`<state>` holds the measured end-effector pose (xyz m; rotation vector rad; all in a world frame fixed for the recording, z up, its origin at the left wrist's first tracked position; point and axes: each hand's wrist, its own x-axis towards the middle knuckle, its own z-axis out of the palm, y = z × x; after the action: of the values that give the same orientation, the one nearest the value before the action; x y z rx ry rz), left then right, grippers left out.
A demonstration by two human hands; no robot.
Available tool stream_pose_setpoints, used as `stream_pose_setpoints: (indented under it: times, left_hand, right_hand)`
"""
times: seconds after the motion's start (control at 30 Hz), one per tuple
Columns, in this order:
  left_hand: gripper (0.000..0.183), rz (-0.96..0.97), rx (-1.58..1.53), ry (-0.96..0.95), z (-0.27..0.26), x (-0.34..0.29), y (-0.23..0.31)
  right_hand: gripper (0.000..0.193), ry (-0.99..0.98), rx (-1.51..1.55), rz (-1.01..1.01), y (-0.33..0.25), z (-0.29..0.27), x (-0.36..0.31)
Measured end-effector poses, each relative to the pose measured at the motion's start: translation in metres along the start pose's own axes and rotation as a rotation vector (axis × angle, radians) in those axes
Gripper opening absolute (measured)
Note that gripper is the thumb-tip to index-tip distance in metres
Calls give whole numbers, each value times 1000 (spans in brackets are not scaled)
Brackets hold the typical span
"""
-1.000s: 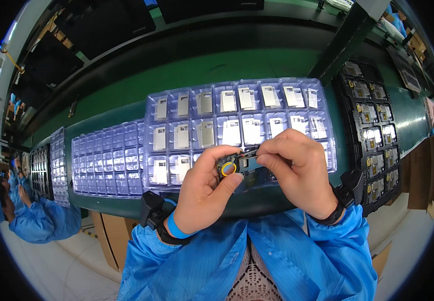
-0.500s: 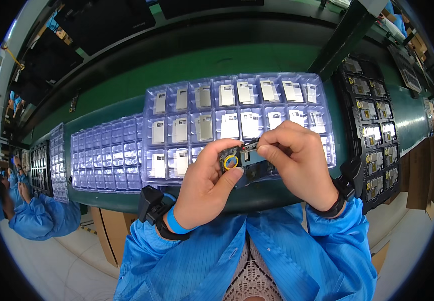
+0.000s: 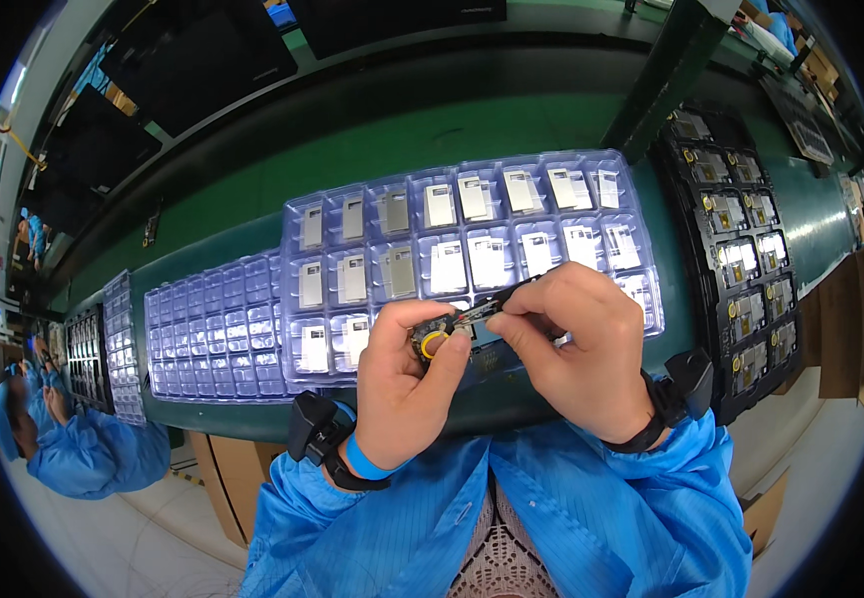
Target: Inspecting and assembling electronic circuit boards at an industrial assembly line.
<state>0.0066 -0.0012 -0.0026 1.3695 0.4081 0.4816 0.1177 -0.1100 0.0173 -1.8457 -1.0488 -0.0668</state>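
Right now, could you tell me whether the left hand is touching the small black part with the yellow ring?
Touching. The head view shows the left hand with its thumb and fingers wrapped around the small black part, with no gap between them.

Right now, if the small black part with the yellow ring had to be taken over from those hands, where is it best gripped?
Grip the small black part with the yellow ring by its left and lower edges, coming from the near left, as the left hand does. The right hand covers its right end, and the yellow ring faces up, so a side pinch probably avoids pressing on it.
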Motion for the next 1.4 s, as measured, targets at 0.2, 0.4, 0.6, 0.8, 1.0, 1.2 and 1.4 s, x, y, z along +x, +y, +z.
stream_pose_setpoints:
  times: [0.2,0.4,0.6,0.8,1.0,1.2,1.4]
  left_hand:
    - [23,26,-16,3,3,1,1]
    - [23,47,-16,28,0,0,-2]
    - [21,120,78,126,4,-1,-8]
    - [21,183,40,109,3,2,-14]
    - [22,152,46,71,3,4,-12]
    - [22,96,9,93,4,3,-7]
    - [23,133,57,107,5,3,-10]
  right_hand:
    - [15,56,51,14,3,1,-1]
    - [15,85,63,41,6,-2,-7]
    - [20,8,128,80,-1,0,-8]
    - [29,-77,328,296,3,5,-13]
    - [29,7,356,246,8,9,-13]
    - [25,77,247,155,5,9,-10]
    - [26,64,214,116,4,12,-12]
